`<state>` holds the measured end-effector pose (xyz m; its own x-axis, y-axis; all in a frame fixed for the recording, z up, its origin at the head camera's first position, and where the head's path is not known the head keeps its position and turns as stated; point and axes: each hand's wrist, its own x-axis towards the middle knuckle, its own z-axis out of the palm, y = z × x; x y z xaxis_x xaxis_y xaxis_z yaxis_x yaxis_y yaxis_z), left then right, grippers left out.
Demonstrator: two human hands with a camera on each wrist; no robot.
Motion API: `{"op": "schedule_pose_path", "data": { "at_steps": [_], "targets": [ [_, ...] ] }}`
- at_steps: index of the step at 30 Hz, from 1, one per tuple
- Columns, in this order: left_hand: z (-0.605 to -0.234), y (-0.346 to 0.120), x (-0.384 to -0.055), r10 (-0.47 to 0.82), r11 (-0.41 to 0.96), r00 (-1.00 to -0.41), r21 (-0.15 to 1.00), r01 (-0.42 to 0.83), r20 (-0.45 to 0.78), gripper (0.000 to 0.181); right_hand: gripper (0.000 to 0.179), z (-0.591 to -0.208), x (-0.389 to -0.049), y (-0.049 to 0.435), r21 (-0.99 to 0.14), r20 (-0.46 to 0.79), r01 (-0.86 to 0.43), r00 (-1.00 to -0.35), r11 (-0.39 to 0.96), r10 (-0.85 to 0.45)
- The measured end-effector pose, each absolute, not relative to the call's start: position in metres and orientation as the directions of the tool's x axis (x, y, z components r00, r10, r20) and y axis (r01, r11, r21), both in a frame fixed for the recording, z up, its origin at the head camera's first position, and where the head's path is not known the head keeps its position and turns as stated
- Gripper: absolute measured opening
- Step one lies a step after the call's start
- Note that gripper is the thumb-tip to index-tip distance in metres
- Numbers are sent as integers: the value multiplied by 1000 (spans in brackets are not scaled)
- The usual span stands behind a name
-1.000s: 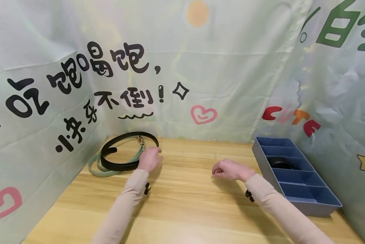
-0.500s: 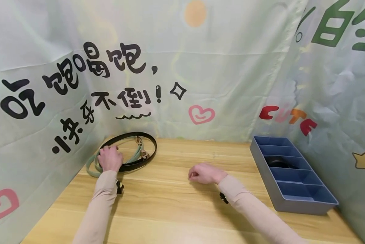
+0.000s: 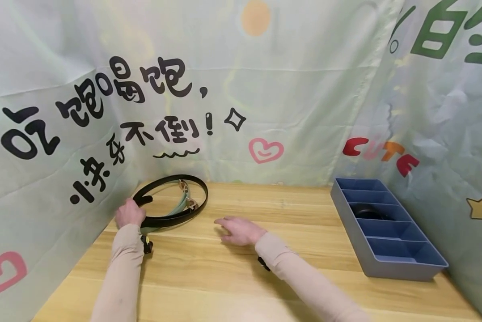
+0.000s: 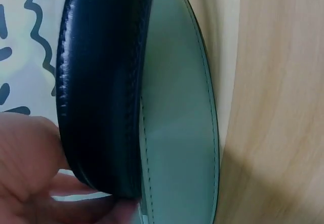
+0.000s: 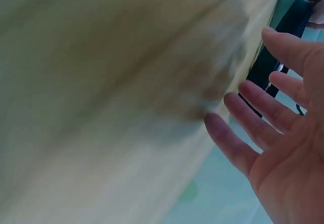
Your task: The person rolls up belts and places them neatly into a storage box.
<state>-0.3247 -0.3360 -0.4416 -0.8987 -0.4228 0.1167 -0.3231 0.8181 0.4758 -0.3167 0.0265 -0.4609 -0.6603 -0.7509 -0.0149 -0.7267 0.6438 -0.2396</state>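
Observation:
A black belt (image 3: 172, 220) lies in a wide loop at the back left of the table. Inside and under it runs a pale green belt (image 3: 179, 206), with metal buckles (image 3: 191, 204) at the loop's right side. My left hand (image 3: 130, 213) grips the left end of the loop. In the left wrist view its fingers (image 4: 76, 206) curl round the lower part of the black belt, with the green belt (image 4: 177, 107) right beside it. My right hand (image 3: 241, 230) is over the table to the right of the loop, fingers (image 5: 263, 107) spread, holding nothing.
A grey-blue tray (image 3: 355, 243) with several compartments stands on the right, a coiled black item (image 3: 367, 212) in one of them. Printed cloth (image 3: 301, 103) hangs behind and at both sides of the wooden table (image 3: 209, 277).
My left hand has moved left along the belts, from the buckle side to the loop's left end. The right hand has come left toward the belts, its fingers spreading.

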Motion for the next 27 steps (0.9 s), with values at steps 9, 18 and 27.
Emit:
{"op": "schedule_pose_path", "data": {
  "at_steps": [9, 18, 27],
  "targets": [
    [-440, -331, -330, -365, 815, -930, 466, -345, -49, 53, 58, -466, -317, -6, -204, 8, -760, -631, 617, -775],
    [-431, -294, -338, -221, 792, -974, 590, -156, 40, 55, 50, -461, -321, -30, -143, -3, -771, -627, 620, -779],
    [-438, -261, -346, -142, 787, -982, 616, -35, 125, 55, 24, -464, -328, -12, -112, 131, -806, -591, 581, -796]
  ]
}}
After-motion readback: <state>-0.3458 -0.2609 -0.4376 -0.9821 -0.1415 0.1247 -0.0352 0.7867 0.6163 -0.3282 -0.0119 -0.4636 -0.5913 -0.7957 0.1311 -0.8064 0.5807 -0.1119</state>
